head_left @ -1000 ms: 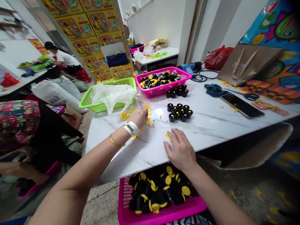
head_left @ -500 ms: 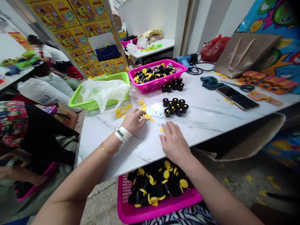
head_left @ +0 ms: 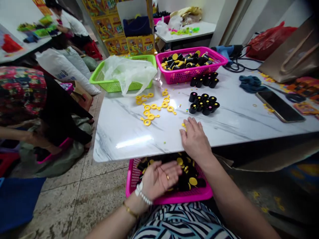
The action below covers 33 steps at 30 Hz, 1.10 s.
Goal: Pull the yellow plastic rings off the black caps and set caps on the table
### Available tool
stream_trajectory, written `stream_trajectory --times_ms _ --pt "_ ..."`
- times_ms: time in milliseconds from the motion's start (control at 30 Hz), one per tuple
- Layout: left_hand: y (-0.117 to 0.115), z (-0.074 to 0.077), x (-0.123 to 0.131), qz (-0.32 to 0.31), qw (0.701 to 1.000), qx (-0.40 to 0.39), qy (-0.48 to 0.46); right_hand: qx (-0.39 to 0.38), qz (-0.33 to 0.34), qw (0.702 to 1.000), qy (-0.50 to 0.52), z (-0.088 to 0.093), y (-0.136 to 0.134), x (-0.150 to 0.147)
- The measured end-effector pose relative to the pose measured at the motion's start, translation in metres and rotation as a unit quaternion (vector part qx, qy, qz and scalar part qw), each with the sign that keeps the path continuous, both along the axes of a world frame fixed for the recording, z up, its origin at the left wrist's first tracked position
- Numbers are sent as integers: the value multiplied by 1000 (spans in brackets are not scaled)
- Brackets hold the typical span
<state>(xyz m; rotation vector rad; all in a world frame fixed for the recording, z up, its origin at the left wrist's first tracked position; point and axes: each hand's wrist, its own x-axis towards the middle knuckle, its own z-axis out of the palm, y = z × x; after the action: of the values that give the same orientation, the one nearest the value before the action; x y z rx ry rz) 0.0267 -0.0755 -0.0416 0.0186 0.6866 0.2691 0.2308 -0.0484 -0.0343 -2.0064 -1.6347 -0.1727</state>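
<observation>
Palm up and fingers outstretched, my left hand (head_left: 161, 179) is over the pink basket (head_left: 132, 196) below the table's front edge. The basket holds black cylinders with yellow caps (head_left: 193, 181). On the tabletop lies my right hand (head_left: 195, 137), palm down with fingers extended. A small yellow piece (head_left: 183, 125) shows by its fingertips, partly hidden by them. Several yellow ring pieces with short tabs (head_left: 147, 122) are scattered to the left of that hand. Beyond it stands a cluster of short black cylinders (head_left: 204, 104) with coloured dots on top.
A green basket (head_left: 109, 86) with a clear plastic bag (head_left: 129, 71) and another pink basket (head_left: 171, 78) of capped cylinders stand behind. To the right are a blue cloth (head_left: 250, 83), a phone (head_left: 279, 105) and a blue corded tool (head_left: 228, 52). Another person (head_left: 25, 79) bends at left.
My left hand has left the yellow ring pieces, come back over the table edge and turned palm up. My right hand stays on the tabletop. The camera view has shifted.
</observation>
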Motion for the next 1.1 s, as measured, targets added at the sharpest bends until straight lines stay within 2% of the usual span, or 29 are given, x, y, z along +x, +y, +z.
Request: stream_trajectory --times_ms 100,167,267,467,600,667,733,767,867,933,1000,1100 --pt "22 -6 20 81 995 15 -61 6 81 997 9 1 -1 -1" --pt "32 -1 32 112 988 23 -108 9 144 989 17 3 -3 -5" --pt "33 5 47 159 976 14 -146 17 193 980 41 8 -4 -16" --pt "27 7 69 272 946 -32 -173 47 204 972 103 19 2 -32" --pt "28 4 72 260 946 -37 -189 89 172 949 248 24 -6 -30" --pt "28 3 70 240 949 -34 -201 106 131 930 327 24 -12 -29" --pt "28 3 68 224 950 -28 -215 125 94 896 415 26 -15 -30" --pt "28 4 67 216 951 -26 -220 136 86 868 470 26 -14 -31" --pt "30 5 65 203 955 -36 -215 164 80 754 631 29 -6 -35" --pt "31 5 65 204 957 -51 -200 161 74 704 688 30 1 -40" --pt "32 3 64 214 955 -59 -194 132 70 695 703 30 2 -47" --pt "29 0 60 247 945 -69 -201 76 79 709 696 31 -9 -62"
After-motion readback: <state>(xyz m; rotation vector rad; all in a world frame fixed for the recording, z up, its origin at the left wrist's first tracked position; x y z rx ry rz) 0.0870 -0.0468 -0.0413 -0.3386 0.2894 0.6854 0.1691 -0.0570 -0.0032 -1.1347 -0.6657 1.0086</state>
